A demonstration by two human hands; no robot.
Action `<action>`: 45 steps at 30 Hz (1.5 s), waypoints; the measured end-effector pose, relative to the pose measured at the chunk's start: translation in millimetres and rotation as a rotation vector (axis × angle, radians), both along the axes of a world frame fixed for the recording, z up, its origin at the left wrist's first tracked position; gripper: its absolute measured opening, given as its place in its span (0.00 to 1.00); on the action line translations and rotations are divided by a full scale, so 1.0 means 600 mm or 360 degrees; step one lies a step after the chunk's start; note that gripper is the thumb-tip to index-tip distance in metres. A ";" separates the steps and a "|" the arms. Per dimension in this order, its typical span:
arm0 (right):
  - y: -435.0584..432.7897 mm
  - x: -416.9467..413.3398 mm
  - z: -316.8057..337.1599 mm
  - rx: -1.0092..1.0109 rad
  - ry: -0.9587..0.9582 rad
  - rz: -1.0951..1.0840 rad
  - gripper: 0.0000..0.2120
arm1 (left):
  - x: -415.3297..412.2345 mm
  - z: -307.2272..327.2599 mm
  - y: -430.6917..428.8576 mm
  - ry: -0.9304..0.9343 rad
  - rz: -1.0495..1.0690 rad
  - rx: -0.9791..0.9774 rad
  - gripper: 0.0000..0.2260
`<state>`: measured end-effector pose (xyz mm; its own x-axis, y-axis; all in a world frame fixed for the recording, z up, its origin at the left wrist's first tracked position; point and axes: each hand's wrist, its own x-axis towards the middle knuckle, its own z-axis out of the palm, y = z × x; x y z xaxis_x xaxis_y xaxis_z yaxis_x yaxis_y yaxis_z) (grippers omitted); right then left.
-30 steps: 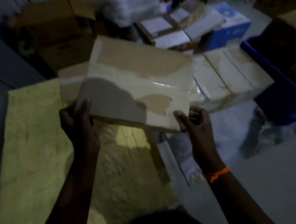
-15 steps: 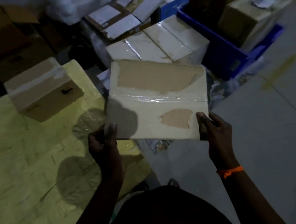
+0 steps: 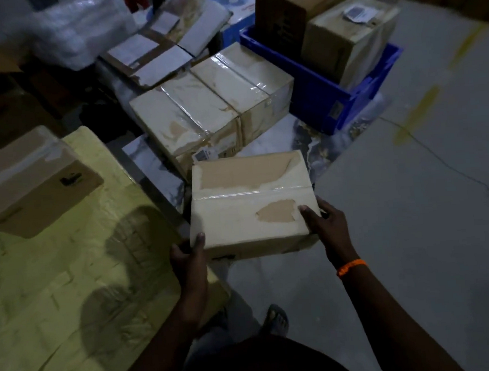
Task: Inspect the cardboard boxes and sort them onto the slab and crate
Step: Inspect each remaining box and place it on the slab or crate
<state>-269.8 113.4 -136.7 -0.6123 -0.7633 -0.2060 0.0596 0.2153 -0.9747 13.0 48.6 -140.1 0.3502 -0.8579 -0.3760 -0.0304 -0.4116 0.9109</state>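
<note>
Far left: brown taped box sits on the yellow slab, which fills the near left. No bench here; everything stands on the slab or the floor.

Centre: held cardboard box, top face up, paper skin torn away in two patches. Left hand clamped on its near-left corner, thumb on top. Right hand clamped on the near-right edge, thumb beside the smaller tear. The box hangs just off the slab's right edge, over the floor.

Beyond it: two film-wrapped boxes side by side on the floor. Far right: blue crate with two boxes standing in it.

Step in hand, as judged: carrying the inspected box to its place. Keep it level, both thumbs pressing the top, fingers under the base; avoid gripping on the torn skin, which may peel. Choose slab or crate before lowering; the crate looks nearly full.

Against half a second earlier: the box was tilted up toward the head for viewing; it now lies flatter and lower, and the view has swung right.
</note>
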 end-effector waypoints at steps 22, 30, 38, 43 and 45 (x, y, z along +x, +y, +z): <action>-0.194 -0.052 0.042 0.0573 0.0434 0.0112 0.20 | -0.026 0.112 -0.253 -0.0205 -0.1170 0.0189 0.17; -0.176 -0.027 0.058 0.0419 0.0299 0.0045 0.20 | -0.031 0.122 -0.243 0.0005 -0.0923 0.0229 0.08; -0.115 -0.007 0.143 -0.0118 0.0029 -0.0424 0.22 | -0.037 0.172 -0.228 0.0390 -0.0589 -0.0143 0.24; -0.064 0.036 0.119 -0.0219 -0.0089 -0.0532 0.26 | -0.012 0.149 -0.195 0.0218 -0.0621 -0.0350 0.17; -0.043 0.060 0.104 -0.0197 -0.0084 -0.0542 0.22 | -0.001 0.141 -0.174 0.0017 -0.0620 -0.0411 0.07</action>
<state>-233.9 87.5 -74.4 -0.8266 -0.5388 -0.1629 0.1584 0.0550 -0.9858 12.3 -55.9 -55.7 -0.0196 -0.9907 -0.1349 -0.1280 -0.1313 0.9830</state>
